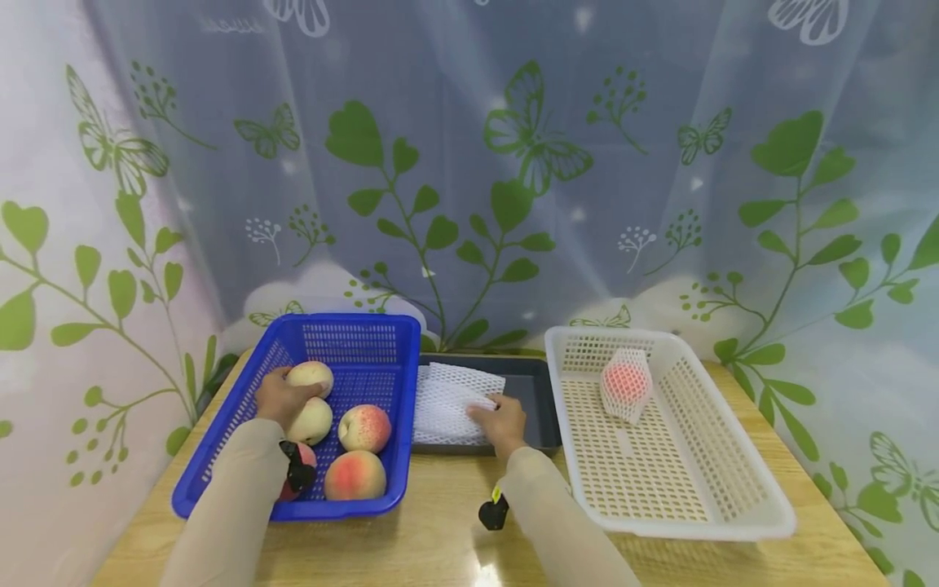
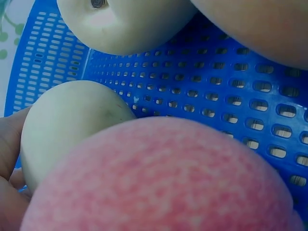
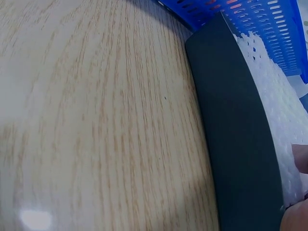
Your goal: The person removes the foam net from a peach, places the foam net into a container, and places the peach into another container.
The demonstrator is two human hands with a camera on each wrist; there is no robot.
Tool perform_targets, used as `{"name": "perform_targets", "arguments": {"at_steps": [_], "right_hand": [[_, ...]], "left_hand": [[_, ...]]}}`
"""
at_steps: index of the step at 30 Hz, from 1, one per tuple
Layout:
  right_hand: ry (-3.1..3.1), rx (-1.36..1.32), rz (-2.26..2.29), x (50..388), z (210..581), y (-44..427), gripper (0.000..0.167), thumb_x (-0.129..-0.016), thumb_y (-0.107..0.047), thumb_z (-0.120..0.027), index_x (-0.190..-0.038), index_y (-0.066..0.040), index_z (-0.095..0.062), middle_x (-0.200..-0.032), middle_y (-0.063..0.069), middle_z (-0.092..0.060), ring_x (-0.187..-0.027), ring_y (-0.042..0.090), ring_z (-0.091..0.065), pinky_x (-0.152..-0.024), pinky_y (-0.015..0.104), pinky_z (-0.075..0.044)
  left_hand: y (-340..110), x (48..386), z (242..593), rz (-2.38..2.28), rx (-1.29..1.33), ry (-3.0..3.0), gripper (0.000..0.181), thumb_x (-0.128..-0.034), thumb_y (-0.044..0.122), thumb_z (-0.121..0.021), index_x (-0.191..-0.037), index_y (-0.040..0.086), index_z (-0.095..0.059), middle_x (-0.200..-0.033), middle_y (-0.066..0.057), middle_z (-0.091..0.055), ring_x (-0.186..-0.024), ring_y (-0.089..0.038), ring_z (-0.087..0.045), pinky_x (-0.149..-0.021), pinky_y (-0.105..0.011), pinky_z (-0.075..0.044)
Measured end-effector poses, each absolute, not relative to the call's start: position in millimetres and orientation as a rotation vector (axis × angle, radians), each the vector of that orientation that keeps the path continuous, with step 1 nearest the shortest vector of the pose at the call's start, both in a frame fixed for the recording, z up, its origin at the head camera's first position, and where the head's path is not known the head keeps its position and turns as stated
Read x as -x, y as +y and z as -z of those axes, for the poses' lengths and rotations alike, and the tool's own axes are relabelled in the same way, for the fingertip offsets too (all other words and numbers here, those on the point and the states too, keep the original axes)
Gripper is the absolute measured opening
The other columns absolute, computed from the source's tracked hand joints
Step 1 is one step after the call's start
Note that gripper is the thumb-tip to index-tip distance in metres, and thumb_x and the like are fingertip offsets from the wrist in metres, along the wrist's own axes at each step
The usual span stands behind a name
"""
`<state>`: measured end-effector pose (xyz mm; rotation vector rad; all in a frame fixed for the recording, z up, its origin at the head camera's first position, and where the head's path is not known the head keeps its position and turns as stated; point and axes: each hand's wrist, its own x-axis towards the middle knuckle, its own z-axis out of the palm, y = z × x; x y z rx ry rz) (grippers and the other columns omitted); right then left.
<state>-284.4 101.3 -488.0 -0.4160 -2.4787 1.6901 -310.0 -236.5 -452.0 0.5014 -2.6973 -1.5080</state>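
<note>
In the blue basket at the left, my left hand (image 1: 281,397) grips a pale peach (image 1: 306,377) near the back left, the thumb across its front. A second pale peach (image 1: 311,422) lies just in front of that hand. Beside it are a red-speckled peach (image 1: 365,428) and an orange-red peach (image 1: 355,476). A pink peach (image 2: 163,178), close to the left wrist camera, is partly hidden by my wrist in the head view. Over the dark tray, my right hand (image 1: 502,422) pinches the right edge of white foam net sleeves (image 1: 455,399) stacked there.
The blue basket (image 1: 406,456) stands left of the dark tray (image 1: 535,387) and close against it. At the right, a white basket (image 1: 763,497) holds one peach in a foam net (image 1: 627,383). All rest on a wooden table (image 1: 440,530) before a patterned curtain (image 1: 455,163).
</note>
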Motion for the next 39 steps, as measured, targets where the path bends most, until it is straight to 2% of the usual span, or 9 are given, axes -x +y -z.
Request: {"name": "perform_targets", "arguments": {"at_steps": [17, 23, 26, 33, 36, 39], "right_hand": [[-2.489, 0.381, -1.7, 281.2, 490.0, 101.7, 0.036, -0.078, -0.015, -0.078, -0.111, -0.002, -0.07, -0.114, 0.018, -0.065, -0.107, 0.034, -0.058, -0.085, 0.045, -0.052], [-2.515, 0.339, -1.638, 282.4, 482.9, 102.9, 0.031, -0.077, -0.014, -0.078, -0.105, -0.002, -0.072, -0.106, 0.016, -0.068, -0.102, 0.032, -0.059, -0.082, 0.044, -0.052], [-2.539, 0.331, -1.615, 281.7, 477.5, 102.8, 0.037, -0.077, -0.015, -0.079, -0.11, -0.003, -0.07, -0.113, 0.016, -0.066, -0.107, 0.034, -0.058, -0.085, 0.045, -0.052], [-2.558, 0.269, -1.628, 281.9, 465.5, 102.8, 0.055, -0.079, -0.017, -0.078, -0.129, -0.004, -0.058, -0.136, 0.021, -0.052, -0.123, 0.041, -0.047, -0.096, 0.05, -0.046], [-2.547, 0.258, -1.645, 281.8, 459.3, 104.0, 0.062, -0.081, -0.017, -0.077, -0.135, -0.003, -0.051, -0.137, 0.023, -0.049, -0.125, 0.041, -0.045, -0.098, 0.051, -0.044], [-2.531, 0.253, -1.668, 281.9, 451.9, 105.4, 0.067, -0.082, -0.018, -0.076, -0.14, -0.003, -0.045, -0.134, 0.021, -0.052, -0.124, 0.04, -0.047, -0.096, 0.05, -0.046]], "left_hand": [[-241.9, 306.6, 440.2, 1.341, -0.414, -2.774, 0.077, -0.0859, 0.025, -0.07, -0.141, -0.014, -0.032, -0.143, -0.035, -0.033, -0.132, -0.052, -0.029, -0.108, -0.059, -0.028], [-242.3, 306.0, 435.8, 1.309, -0.366, -2.77, 0.076, -0.0875, 0.024, -0.068, -0.14, -0.016, -0.031, -0.143, -0.035, -0.034, -0.132, -0.052, -0.028, -0.109, -0.06, -0.026], [-241.8, 306.9, 432.6, 1.277, -0.369, -2.766, 0.076, -0.0877, 0.024, -0.068, -0.141, -0.015, -0.03, -0.143, -0.035, -0.035, -0.132, -0.052, -0.027, -0.109, -0.061, -0.025], [-240.0, 309.9, 422.7, 1.295, -0.38, -2.75, 0.076, -0.0889, 0.028, -0.067, -0.144, -0.009, -0.03, -0.146, -0.03, -0.035, -0.134, -0.05, -0.027, -0.108, -0.06, -0.027], [-236.0, 310.4, 416.5, 1.336, -0.371, -2.745, 0.077, -0.0892, 0.03, -0.067, -0.146, -0.007, -0.029, -0.145, -0.031, -0.036, -0.133, -0.048, -0.03, -0.107, -0.058, -0.032], [-229.4, 308.6, 408.3, 1.403, -0.349, -2.737, 0.079, -0.0896, 0.031, -0.067, -0.148, -0.005, -0.026, -0.145, -0.031, -0.035, -0.133, -0.047, -0.032, -0.105, -0.056, -0.035]]}}
